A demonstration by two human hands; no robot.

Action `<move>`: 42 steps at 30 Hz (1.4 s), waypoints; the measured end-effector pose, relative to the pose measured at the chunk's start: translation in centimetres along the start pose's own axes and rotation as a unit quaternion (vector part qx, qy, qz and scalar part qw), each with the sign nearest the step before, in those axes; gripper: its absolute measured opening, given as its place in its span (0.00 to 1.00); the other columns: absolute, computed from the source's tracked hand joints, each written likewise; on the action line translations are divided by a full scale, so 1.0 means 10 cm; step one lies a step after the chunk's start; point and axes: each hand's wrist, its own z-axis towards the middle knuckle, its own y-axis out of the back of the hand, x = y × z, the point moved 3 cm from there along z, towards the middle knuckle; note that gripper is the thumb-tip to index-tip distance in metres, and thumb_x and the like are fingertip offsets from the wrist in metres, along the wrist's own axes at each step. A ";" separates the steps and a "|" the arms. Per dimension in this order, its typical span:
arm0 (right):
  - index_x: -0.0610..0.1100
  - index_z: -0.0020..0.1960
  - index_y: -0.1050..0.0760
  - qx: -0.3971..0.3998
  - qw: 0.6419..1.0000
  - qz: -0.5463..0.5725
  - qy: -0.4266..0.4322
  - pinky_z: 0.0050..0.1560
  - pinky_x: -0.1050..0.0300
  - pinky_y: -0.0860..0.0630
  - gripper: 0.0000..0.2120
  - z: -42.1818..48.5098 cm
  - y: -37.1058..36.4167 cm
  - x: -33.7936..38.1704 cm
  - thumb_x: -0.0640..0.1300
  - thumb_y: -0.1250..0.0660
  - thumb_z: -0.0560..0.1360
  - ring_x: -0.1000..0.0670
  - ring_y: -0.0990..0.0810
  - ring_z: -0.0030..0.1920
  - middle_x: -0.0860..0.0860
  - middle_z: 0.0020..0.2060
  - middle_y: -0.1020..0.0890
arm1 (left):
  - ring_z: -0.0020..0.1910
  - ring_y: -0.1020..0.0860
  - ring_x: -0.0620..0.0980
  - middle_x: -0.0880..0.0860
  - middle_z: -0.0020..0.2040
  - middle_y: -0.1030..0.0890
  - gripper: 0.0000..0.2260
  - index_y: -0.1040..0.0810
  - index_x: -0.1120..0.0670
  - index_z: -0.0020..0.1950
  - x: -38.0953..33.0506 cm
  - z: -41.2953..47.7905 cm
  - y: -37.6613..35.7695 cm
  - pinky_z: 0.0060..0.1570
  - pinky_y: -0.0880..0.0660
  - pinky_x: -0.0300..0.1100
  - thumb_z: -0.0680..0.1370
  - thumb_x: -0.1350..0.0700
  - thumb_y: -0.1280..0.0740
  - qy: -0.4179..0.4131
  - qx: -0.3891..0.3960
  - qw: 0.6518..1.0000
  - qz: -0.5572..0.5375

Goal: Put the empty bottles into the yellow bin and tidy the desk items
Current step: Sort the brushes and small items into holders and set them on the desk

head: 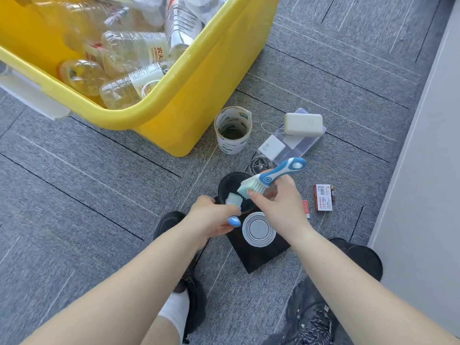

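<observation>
1. Gripping one blue-and-white brush (271, 179) in the right hand (276, 205), handle angled up to the right, bristles down-left over a black bowl (230, 184).
2. Clutching a second, smaller brush (234, 200) in the closed left hand (211, 217), bristles up, blue handle end toward the body.
3. Lying on their sides in the yellow bin (199, 95) at upper left: several empty bottles (132, 51), exact count unclear.
4. Standing upright beside the bin: one paper cup (232, 130).

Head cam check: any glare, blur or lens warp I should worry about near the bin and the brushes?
Head view: bright daylight, glare on the bottles in the yellow bin; wide-angle bend at the edges; both brushes, right hand's and left hand's, reasonably sharp.
</observation>
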 end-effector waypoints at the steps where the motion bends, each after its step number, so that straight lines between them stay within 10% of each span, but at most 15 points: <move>1: 0.47 0.50 0.27 0.005 1.000 -0.024 0.004 0.47 0.64 0.30 0.12 0.01 -0.01 0.00 0.44 0.27 0.70 0.55 0.25 0.40 0.50 0.47 0.29 | 0.44 0.17 0.52 0.62 0.55 0.23 0.25 0.35 0.61 0.64 -0.03 0.00 0.05 0.38 0.19 0.41 0.70 0.63 0.29 -0.001 -0.001 1.000 0.018; 10: 0.49 0.56 0.26 0.036 0.998 -0.060 0.005 0.43 0.77 0.33 0.11 0.03 -0.05 -0.08 0.45 0.32 0.75 0.62 0.26 0.34 0.52 0.51 0.28 | 0.35 0.18 0.50 0.57 0.47 0.17 0.11 0.26 0.57 0.55 -0.20 0.05 0.29 0.38 0.19 0.42 0.77 0.53 0.34 0.006 -0.010 0.999 -0.044; 21: 0.47 0.45 0.21 0.058 0.994 -0.032 -0.091 0.49 0.40 0.22 0.09 0.17 -0.33 -0.26 0.48 0.37 0.69 0.43 0.18 0.43 0.48 0.38 0.17 | 0.46 0.18 0.51 0.53 0.49 0.17 0.09 0.25 0.51 0.54 -0.04 0.15 0.39 0.48 0.21 0.44 0.79 0.64 0.37 -0.032 0.032 0.996 -0.073; 31: 0.44 0.52 0.21 0.096 0.993 0.021 -0.061 0.52 0.40 0.22 0.13 0.66 -0.94 0.18 0.47 0.38 0.72 0.42 0.19 0.49 0.46 0.46 0.17 | 0.45 0.22 0.50 0.52 0.51 0.20 0.11 0.26 0.52 0.51 -0.31 0.34 0.94 0.53 0.24 0.47 0.80 0.68 0.41 -0.072 -0.009 0.983 -0.166; 37: 0.44 0.58 0.25 0.103 0.980 0.114 -0.125 0.53 0.49 0.20 0.11 0.78 -0.99 0.12 0.37 0.40 0.77 0.44 0.19 0.52 0.44 0.53 0.20 | 0.46 0.21 0.49 0.53 0.58 0.24 0.16 0.32 0.53 0.66 -0.32 0.54 0.87 0.51 0.24 0.44 0.82 0.67 0.46 -0.038 -0.009 0.982 -0.187; 42: 0.44 0.59 0.25 0.113 0.980 0.098 -0.128 0.54 0.50 0.21 0.10 0.67 -0.83 0.04 0.38 0.40 0.79 0.49 0.18 0.44 0.50 0.43 0.19 | 0.53 0.21 0.50 0.51 0.63 0.26 0.15 0.30 0.54 0.66 -0.15 0.55 0.86 0.52 0.24 0.43 0.82 0.66 0.45 -0.013 0.005 0.987 -0.162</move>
